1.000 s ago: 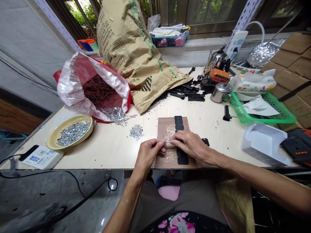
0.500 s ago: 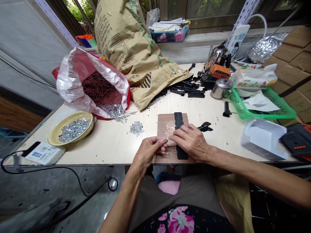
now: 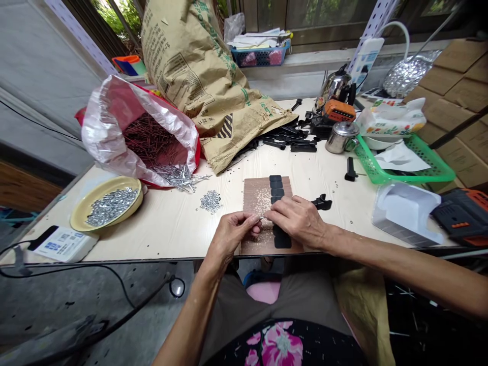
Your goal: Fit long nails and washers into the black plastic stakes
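My left hand [image 3: 235, 235] is closed over the left part of a brown wooden board [image 3: 249, 190], its thumb and forefinger pinched together. Facing it, my right hand [image 3: 299, 219] is also pinched, and the fingertips of both hands nearly meet. A tiny shiny piece shows between them, too small to name. Pale crumbs are scattered over the board under the hands. A column of flat black pieces [image 3: 276, 185] runs along the board, partly hidden by my right hand. Just beyond that hand lies a black plastic part [image 3: 322, 202]. A small heap of metal washers [image 3: 211, 201] sits left of the board.
At left are a yellow bowl [image 3: 78, 216] of washers and a red-and-white bag [image 3: 101, 134] spilling nails [image 3: 181, 179]. A large paper sack [image 3: 183, 66] leans behind, near loose black parts [image 3: 303, 145]. Right: metal cup [image 3: 340, 140], green basket [image 3: 412, 178], white plastic container [image 3: 404, 211].
The whole view has shifted slightly, with things appearing a little further left. Both hands keep their pinched pose at almost the same place over the board.
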